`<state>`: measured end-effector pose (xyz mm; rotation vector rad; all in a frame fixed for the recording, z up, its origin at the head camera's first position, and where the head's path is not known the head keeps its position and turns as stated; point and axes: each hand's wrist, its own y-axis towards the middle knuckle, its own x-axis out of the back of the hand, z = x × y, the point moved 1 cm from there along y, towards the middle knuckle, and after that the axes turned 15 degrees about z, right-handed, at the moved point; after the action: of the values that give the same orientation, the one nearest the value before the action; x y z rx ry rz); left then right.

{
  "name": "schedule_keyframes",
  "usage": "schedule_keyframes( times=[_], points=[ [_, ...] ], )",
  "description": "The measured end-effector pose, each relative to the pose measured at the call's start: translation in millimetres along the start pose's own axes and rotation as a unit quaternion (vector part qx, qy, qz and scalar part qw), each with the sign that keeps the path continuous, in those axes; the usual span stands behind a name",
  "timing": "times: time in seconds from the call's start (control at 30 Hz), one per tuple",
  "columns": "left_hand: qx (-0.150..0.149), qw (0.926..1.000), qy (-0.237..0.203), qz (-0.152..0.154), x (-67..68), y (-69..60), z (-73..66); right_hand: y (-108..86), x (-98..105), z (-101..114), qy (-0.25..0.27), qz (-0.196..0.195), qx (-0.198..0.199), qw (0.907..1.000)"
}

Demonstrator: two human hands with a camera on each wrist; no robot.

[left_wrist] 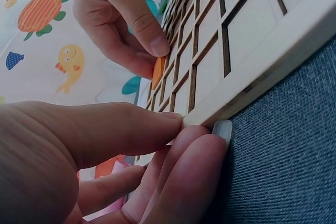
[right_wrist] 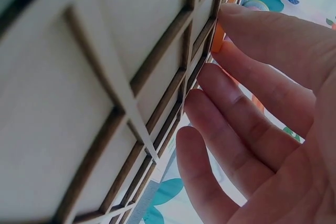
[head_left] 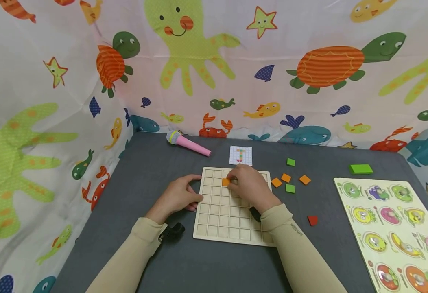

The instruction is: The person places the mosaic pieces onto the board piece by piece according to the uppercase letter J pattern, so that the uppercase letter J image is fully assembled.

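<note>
Card [head_left: 241, 155] behind grid board [head_left: 223, 210], loose tiles [head_left: 286, 178] right.

Shows pale wood on the gridded board [head_left: 218, 211], darker brown along its grooves; plain orange on the tile [head_left: 226, 182]; plain orange or green on the loose squares [head_left: 304, 179]. Has red on a stray piece [head_left: 312, 220], pink, grey and yellow on the microphone [head_left: 193, 146]. Runs to dark grey on the tabletop [head_left: 184, 264], plain beige on the sleeves [head_left: 126, 252], multicoloured sea creatures over the pale backdrop [head_left: 302, 24].

Printed cloth [head_left: 228, 91]: beyond and left of the grip — white, with turtles [head_left: 330, 67], crabs [head_left: 214, 131]
Grey table [head_left: 173, 262]: under the grip — woven-looking
Light: soft
</note>
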<state>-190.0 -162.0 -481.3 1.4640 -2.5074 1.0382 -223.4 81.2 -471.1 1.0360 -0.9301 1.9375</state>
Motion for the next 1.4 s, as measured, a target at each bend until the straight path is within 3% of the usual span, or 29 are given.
schedule_keyframes(
  times=[0.3, 0.57, 0.7, 0.87, 1.23, 1.4],
  points=[
    [-0.014, 0.9998, 0.001, 0.015, -4.7, 7.7, -7.0, -8.9, 5, -10, 0.015, 0.002, -0.015, 0.9998],
    [-0.017, 0.9997, 0.000, 0.018, 8.3, 9.7, -10.8, -24.8, 28, -24, 0.098, -0.015, -0.024, 0.9948],
    [-0.011, 0.9997, 0.005, 0.019, 13.8, 10.2, -8.3, -45.4, 38, -48, 0.114, -0.037, -0.042, 0.9919],
    [-0.010, 0.9998, 0.007, 0.014, 15.3, 11.1, -1.0, -67.1, 43, -86, 0.095, -0.061, -0.082, 0.9902],
    [-0.006, 0.9997, 0.014, 0.017, 8.9, 6.9, 6.9, -107.8, 47, -154, 0.117, -0.074, -0.160, 0.9773],
    [-0.004, 0.9997, 0.013, 0.020, 3.7, 5.9, 7.4, -120.0, 42, -173, 0.131, -0.071, -0.181, 0.9722]
  ],
)
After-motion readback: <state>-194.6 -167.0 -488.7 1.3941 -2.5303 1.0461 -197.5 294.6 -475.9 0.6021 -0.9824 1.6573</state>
